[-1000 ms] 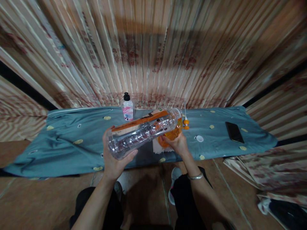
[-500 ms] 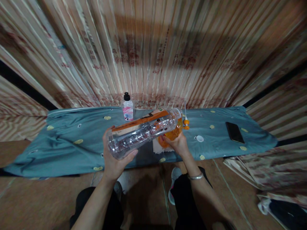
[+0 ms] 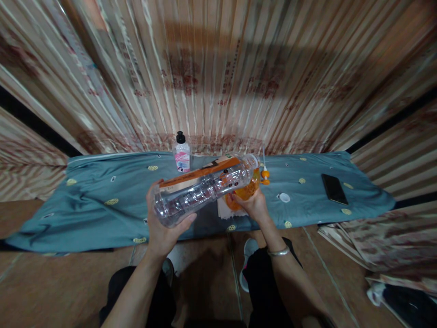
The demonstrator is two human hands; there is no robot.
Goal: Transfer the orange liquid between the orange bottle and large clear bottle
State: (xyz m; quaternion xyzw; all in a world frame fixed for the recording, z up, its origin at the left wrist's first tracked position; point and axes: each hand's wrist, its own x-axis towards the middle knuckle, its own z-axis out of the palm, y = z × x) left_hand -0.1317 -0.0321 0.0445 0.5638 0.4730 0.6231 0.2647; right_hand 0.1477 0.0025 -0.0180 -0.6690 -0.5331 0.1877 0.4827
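Observation:
My left hand (image 3: 166, 232) is wrapped round the base of a clear plastic bottle (image 3: 205, 187) with an orange and cream label. That bottle is tilted, its neck to the right and higher than its base. Beneath the neck, my right hand (image 3: 254, 204) grips an orange bottle (image 3: 251, 187), partly hidden by the clear one. Whether the two mouths touch, I cannot tell. A whitish cloth or paper (image 3: 227, 210) lies under the orange bottle. Behind it rests an orange pump head (image 3: 265, 176) with a pale tube, and a white cap (image 3: 284, 197) lies to the right.
A blue-green patterned cloth (image 3: 102, 214) covers the low table. On it stand a pink-labelled squeeze bottle (image 3: 182, 157) with a black top, at the back, and a dark phone (image 3: 333, 189) at right. Striped curtains (image 3: 218, 91) hang close behind and at the sides.

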